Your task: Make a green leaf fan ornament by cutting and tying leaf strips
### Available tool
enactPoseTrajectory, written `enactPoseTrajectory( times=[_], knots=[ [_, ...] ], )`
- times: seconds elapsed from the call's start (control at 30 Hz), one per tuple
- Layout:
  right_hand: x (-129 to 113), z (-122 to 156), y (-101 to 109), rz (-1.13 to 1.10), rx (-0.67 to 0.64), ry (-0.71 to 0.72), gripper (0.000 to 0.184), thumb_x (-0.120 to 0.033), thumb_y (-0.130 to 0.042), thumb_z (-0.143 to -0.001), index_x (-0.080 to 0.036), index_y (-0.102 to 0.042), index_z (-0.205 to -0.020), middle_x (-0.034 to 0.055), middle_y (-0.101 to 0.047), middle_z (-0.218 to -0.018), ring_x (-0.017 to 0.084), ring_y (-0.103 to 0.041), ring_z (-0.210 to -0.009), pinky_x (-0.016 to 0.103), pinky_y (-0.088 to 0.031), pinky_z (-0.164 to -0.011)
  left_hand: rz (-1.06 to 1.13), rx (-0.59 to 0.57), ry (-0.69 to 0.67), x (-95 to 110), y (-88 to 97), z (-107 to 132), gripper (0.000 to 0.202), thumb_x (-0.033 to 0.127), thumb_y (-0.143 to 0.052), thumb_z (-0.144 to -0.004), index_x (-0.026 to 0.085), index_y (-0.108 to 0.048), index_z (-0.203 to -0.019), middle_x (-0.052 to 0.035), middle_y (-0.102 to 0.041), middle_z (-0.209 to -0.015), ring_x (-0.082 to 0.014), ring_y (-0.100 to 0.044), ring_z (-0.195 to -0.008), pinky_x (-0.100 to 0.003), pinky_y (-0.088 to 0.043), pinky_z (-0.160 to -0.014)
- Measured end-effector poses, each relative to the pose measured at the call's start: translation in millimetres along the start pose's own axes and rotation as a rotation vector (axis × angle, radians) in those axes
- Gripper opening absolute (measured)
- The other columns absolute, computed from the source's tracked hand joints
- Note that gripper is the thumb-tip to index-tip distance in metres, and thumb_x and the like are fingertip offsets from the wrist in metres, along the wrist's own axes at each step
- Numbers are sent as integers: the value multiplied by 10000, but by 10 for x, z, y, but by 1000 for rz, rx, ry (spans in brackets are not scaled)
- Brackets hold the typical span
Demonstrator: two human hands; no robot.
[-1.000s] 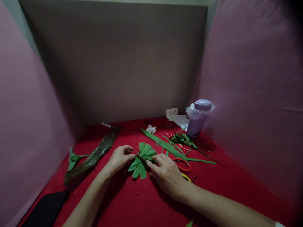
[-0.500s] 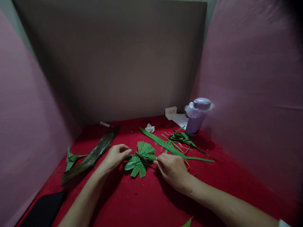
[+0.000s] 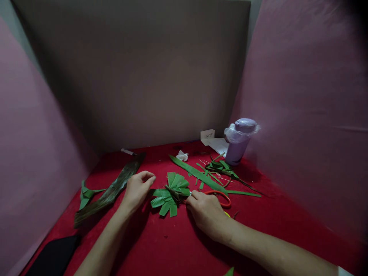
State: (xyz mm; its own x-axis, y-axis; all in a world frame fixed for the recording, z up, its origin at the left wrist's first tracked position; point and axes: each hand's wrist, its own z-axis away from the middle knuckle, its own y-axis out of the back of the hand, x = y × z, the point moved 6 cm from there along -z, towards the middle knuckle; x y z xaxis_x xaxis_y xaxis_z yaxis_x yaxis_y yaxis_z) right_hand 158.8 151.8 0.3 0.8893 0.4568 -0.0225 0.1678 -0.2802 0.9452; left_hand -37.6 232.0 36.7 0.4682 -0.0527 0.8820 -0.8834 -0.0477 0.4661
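A fan-shaped piece folded from green leaf strips (image 3: 171,193) lies on the red tabletop (image 3: 178,245) between my hands. My left hand (image 3: 137,189) rests just left of it, fingers curled loosely, thumb and forefinger apart, holding nothing I can see. My right hand (image 3: 205,212) is closed in a pinch at the folded piece's right edge, beside the orange handle of a pair of scissors (image 3: 220,197). What the fingertips pinch is too small to make out.
A long dark leaf (image 3: 110,193) and a small folded green piece (image 3: 86,193) lie at the left. Green leaf strips (image 3: 201,176) and scraps (image 3: 221,167) lie beyond my right hand. A lilac bottle (image 3: 240,141) stands back right near white paper (image 3: 214,141). A black object (image 3: 54,255) lies front left.
My right hand has gone from lying spread on the folded piece to a pinch at its right edge. My left hand has drawn slightly back and loosened. The view shifted a little.
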Motion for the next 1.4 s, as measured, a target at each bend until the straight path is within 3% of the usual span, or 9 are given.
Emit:
enactPoseTrajectory(
  times=[0.1,0.2,0.3,0.43,0.63,0.87,1.4],
  knots=[
    [-7,2,12,-3,11,8,81,-152,-514,-831,-194,-556,-776,18,-587,-776,142,-526,-646,294,-187,-497,-81,-59,-217,221,-148,132,86,268,-616,-714,222,-682,-740,-42,-629,-856,-216,-504,-915,-326,-354,-853],
    [-10,5,17,-16,5,10,86,-148,-513,-828,-199,-569,-787,20,-587,-780,139,-523,-648,294,-186,-499,-373,-255,-567,439,-451,353,186,186,-519,-792,222,-699,-825,-56,-611,-800,-205,-486,-832,-330,-377,-750],
    [-8,6,14,-26,-13,4,99,-129,-516,-814,-207,-576,-820,18,-592,-813,142,-526,-666,295,-200,-507,-642,-304,-729,457,-649,483,231,137,-483,-814,223,-694,-848,-58,-585,-763,-196,-458,-766,-325,-359,-672],
    [0,4,39,-33,-57,-11,111,-151,-486,-838,-208,-578,-817,18,-596,-827,150,-539,-700,294,-222,-518,-763,-314,-753,373,-736,503,222,115,-489,-815,226,-680,-831,-49,-578,-771,-189,-450,-764,-323,-346,-671],
    [35,-2,93,-100,-101,-80,130,-303,-501,-862,-192,-565,-838,28,-608,-844,168,-552,-757,280,-268,-557,-763,-300,-755,329,-741,488,189,154,-488,-843,218,-661,-803,-37,-589,-770,-181,-449,-759,-308,-335,-641],
    [30,18,41,-116,-173,-96,102,-194,-454,-861,-186,-556,-867,44,-618,-866,170,-557,-752,284,-265,-570,-744,-303,-750,325,-752,466,209,152,-468,-854,211,-666,-825,-39,-600,-761,-175,-471,-767,-305,-358,-672],
    [16,6,130,-318,-210,-153,127,-174,-458,-817,-203,-563,-882,22,-664,-834,174,-611,-766,268,-264,-583,-757,-306,-755,330,-740,477,211,180,-460,-861,213,-666,-827,-39,-610,-761,-178,-481,-759,-303,-349,-660]
  ],
)
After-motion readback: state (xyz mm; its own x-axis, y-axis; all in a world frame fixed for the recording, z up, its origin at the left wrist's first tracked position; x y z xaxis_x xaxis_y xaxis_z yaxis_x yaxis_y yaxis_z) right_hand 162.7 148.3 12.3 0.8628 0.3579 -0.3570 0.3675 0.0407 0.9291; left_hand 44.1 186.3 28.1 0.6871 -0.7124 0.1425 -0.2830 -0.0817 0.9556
